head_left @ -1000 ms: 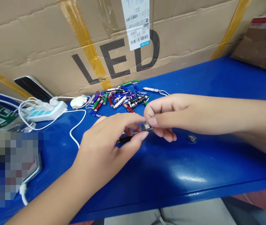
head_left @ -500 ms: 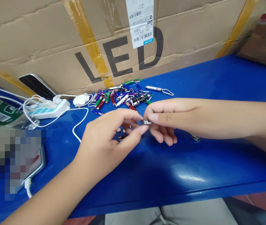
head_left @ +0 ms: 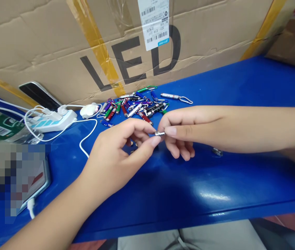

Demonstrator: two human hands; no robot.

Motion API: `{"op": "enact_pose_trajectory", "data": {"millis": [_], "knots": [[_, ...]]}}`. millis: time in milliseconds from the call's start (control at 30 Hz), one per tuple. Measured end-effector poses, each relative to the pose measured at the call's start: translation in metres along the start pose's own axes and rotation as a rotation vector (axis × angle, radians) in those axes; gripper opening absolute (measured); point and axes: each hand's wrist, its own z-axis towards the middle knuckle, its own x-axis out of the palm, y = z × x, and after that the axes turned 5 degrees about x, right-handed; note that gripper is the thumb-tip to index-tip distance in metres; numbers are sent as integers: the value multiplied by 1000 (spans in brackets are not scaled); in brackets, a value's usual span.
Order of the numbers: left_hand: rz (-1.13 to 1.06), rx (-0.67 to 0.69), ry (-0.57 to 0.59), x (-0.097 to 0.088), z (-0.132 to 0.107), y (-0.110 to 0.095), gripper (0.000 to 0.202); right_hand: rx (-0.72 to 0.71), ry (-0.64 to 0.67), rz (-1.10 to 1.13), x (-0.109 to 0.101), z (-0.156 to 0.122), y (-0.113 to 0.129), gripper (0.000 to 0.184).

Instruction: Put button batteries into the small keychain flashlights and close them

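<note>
Between my two hands is a small silvery metal piece (head_left: pixel 159 133), too small to make out its exact kind. My left hand (head_left: pixel 123 152) pinches its near side between thumb and forefinger. From the right, my right hand (head_left: pixel 181 133) grips the other end with thumb and forefinger, its other fingers curled below. Partly hidden behind my left fingers, a few tiny round pieces (head_left: pixel 132 143) lie on the blue table (head_left: pixel 178 205). Just beyond my hands is a pile of small coloured penlights with carabiner clips (head_left: pixel 135 110). Another small shiny metal piece (head_left: pixel 217 151) rests below my right wrist.
A large cardboard box (head_left: pixel 59 45) marked LED stands along the back. To the left are a white power strip (head_left: pixel 56 121) with cables, a dark phone-like device (head_left: pixel 40 95) leaning on the box, a plastic bottle (head_left: pixel 1 126) and a phone (head_left: pixel 39 184) on a cable.
The small metal piece has turned slightly between my fingertips, showing a thinner, brighter side. Both hands have shifted a little up and to the left in the view, still pinching it.
</note>
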Motion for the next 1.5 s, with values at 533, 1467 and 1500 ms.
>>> {"op": "enact_pose_trajectory", "data": {"millis": [533,1467,1500], "knots": [[319,42,228,-20,7,26,21,-85,-295,-664,-5,15,-17,27],[295,52,455,-13,1,24,23,-52,-157,-889,-7,18,-17,15],[298,54,461,-12,1,25,22,-48,-155,-883,-7,18,-16,14]]}}
